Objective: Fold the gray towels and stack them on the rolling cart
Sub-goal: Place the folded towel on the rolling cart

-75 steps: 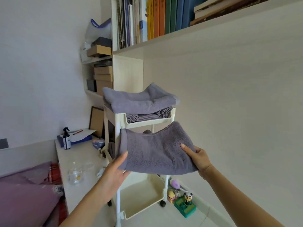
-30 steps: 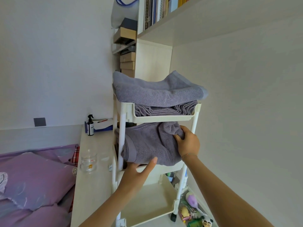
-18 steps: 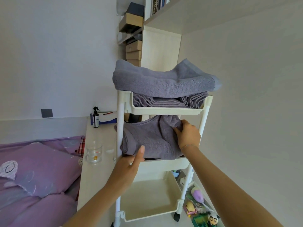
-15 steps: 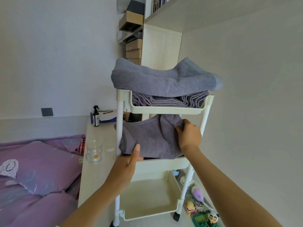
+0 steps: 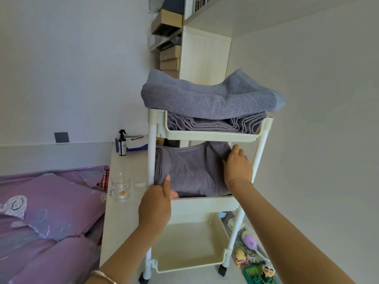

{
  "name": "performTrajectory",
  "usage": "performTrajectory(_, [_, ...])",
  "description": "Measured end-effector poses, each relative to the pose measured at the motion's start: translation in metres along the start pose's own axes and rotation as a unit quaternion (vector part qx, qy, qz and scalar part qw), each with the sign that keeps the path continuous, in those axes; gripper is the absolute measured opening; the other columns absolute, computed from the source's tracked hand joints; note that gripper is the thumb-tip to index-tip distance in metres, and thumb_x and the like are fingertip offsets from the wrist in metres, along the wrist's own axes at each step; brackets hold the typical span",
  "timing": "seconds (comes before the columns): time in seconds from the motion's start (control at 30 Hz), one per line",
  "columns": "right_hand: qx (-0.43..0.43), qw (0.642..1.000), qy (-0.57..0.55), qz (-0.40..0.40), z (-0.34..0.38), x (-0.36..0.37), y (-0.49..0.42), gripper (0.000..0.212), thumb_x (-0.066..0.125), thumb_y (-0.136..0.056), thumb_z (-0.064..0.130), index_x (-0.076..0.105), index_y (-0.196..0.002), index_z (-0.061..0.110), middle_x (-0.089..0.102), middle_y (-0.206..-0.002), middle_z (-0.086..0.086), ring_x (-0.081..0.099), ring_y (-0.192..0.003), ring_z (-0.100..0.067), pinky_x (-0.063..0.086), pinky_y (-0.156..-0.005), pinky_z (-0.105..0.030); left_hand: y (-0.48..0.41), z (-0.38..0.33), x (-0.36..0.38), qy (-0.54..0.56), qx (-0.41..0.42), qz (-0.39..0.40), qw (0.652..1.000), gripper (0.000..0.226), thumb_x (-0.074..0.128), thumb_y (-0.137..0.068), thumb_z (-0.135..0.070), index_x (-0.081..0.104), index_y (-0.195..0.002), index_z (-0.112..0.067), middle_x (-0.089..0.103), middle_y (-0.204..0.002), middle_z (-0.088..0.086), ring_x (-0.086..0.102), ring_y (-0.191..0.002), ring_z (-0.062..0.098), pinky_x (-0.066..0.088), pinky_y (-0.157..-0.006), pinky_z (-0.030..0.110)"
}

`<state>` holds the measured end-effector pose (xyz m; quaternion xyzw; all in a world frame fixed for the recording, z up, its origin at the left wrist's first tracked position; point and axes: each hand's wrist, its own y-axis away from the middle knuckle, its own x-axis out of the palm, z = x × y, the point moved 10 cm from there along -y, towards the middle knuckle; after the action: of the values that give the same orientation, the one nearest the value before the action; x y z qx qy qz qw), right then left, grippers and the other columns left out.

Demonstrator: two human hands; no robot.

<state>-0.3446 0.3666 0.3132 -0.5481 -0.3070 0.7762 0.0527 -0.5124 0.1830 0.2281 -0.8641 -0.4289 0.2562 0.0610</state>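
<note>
The cart point(image 5: 151, 152) stands right of the tabletop point(image 5: 123, 218), with shelves of boxes point(image 5: 170, 60) behind it. Stacked towels point(image 5: 205, 101) lie on its top tray point(image 5: 211, 136), the uppermost overhanging the rim on both sides. One towel point(image 5: 194, 171) sits in the middle tray point(image 5: 205, 203); the left hand point(image 5: 156, 203) grips its front left corner, and the right hand point(image 5: 238, 167) holds its right end. The bottom tray point(image 5: 190, 263) lies below. On the tabletop a glass point(image 5: 120, 186) stands near the cart, a bottle point(image 5: 122, 143) farther back. The bed point(image 5: 41, 232) lies left of the tabletop; toys point(image 5: 252, 255) lie on the floor point(image 5: 190, 278) right of the cart.
</note>
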Motion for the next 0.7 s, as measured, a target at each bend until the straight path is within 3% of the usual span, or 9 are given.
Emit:
performTrajectory(0.1, [-0.189,0.968,-0.069,-0.146,0.032,-0.025,0.022,0.037,0.071,-0.081,0.025,0.06,-0.111,0.007,0.059,-0.102,-0.013,0.057,-0.093,-0.031,0.047,-0.082,-0.04,-0.001,0.003,0.001,0.0,0.0,-0.012,1.0,0.073,0.018,-0.091,-0.06,0.076,-0.072,-0.021,0.074,-0.082,0.0,0.063,-0.073,0.022,0.052,-0.077,0.038])
performTrajectory(0.13, [-0.254,0.946,-0.158,-0.123,0.043,-0.026,0.035,0.031,0.065,-0.085,0.033,0.063,-0.109,0.012,0.06,-0.103,-0.007,0.057,-0.095,-0.025,0.047,-0.086,-0.04,-0.001,0.004,0.001,-0.003,0.002,-0.013,1.0,0.076,0.016,-0.088,-0.064,0.076,-0.07,-0.021,0.073,-0.08,0.0,0.064,-0.073,0.022,0.053,-0.077,0.039])
performTrajectory(0.2, [-0.314,0.904,-0.292,0.003,0.061,-0.01,0.061,0.037,0.048,-0.092,0.048,0.065,-0.114,0.023,0.061,-0.11,0.004,0.056,-0.105,-0.014,0.044,-0.093,-0.037,-0.002,0.007,0.001,0.001,0.001,-0.005,1.0,0.079,0.014,-0.086,-0.068,0.075,-0.064,-0.023,0.073,-0.074,-0.002,0.065,-0.073,0.02,0.053,-0.078,0.038])
performTrajectory(0.27, [-0.326,0.897,-0.284,0.092,0.074,0.017,0.083,0.05,0.038,-0.092,0.059,0.056,-0.129,0.031,0.057,-0.124,0.009,0.052,-0.116,-0.011,0.04,-0.1,-0.034,-0.002,0.006,0.003,0.006,-0.004,-0.003,1.0,0.085,0.01,-0.086,-0.072,0.074,-0.062,-0.021,0.072,-0.07,-0.001,0.065,-0.071,0.018,0.052,-0.077,0.037])
performTrajectory(0.33, [-0.339,0.912,-0.21,0.091,0.08,0.034,0.092,0.054,0.036,-0.09,0.059,0.043,-0.139,0.036,0.052,-0.135,0.008,0.049,-0.123,-0.014,0.037,-0.103,-0.036,0.001,0.003,0.002,-0.001,-0.012,-0.012,1.0,0.086,0.01,-0.09,-0.066,0.074,-0.061,-0.018,0.072,-0.072,0.002,0.064,-0.071,0.019,0.051,-0.076,0.037])
performTrajectory(0.5, [-0.248,0.932,-0.259,0.043,0.087,0.022,0.076,0.038,0.053,-0.09,0.032,0.06,-0.127,0.029,0.066,-0.121,0.004,0.063,-0.108,-0.021,0.05,-0.088,-0.033,0.006,-0.002,-0.002,0.007,-0.028,-0.012,1.0,0.077,0.014,-0.101,-0.045,0.075,-0.059,-0.022,0.072,-0.075,-0.001,0.062,-0.072,0.023,0.05,-0.078,0.036])
performTrajectory(0.6, [-0.247,0.931,-0.22,0.152,0.097,0.038,0.078,0.041,0.06,-0.086,0.026,0.059,-0.126,0.037,0.067,-0.118,0.006,0.061,-0.108,-0.018,0.048,-0.089,-0.032,0.008,-0.002,-0.006,0.001,-0.042,-0.006,0.999,0.067,0.018,-0.101,-0.044,0.074,-0.074,-0.02,0.065,-0.068,0.0,0.06,-0.072,0.028,0.048,-0.071,0.035])
performTrajectory(0.63, [-0.254,0.915,-0.243,0.196,0.098,0.04,0.08,0.043,0.061,-0.085,0.024,0.058,-0.126,0.038,0.066,-0.12,0.008,0.06,-0.11,-0.016,0.048,-0.091,-0.031,0.011,-0.008,-0.009,-0.039,-0.019,-0.006,0.999,0.065,0.018,-0.101,-0.046,0.071,-0.072,-0.022,0.063,-0.065,0.0,0.06,-0.071,0.027,0.045,-0.067,0.033])
performTrajectory(0.7, [-0.245,0.876,-0.323,0.262,0.091,0.032,0.079,0.043,0.058,-0.085,0.013,0.062,-0.124,0.031,0.064,-0.123,0.009,0.058,-0.113,-0.009,0.044,-0.096,-0.024,0.025,-0.045,-0.017,-0.154,0.13,-0.045,0.978,0.065,0.017,-0.099,-0.048,0.064,-0.063,-0.022,0.064,-0.061,0.0,0.062,-0.063,0.022,0.043,-0.056,0.029])
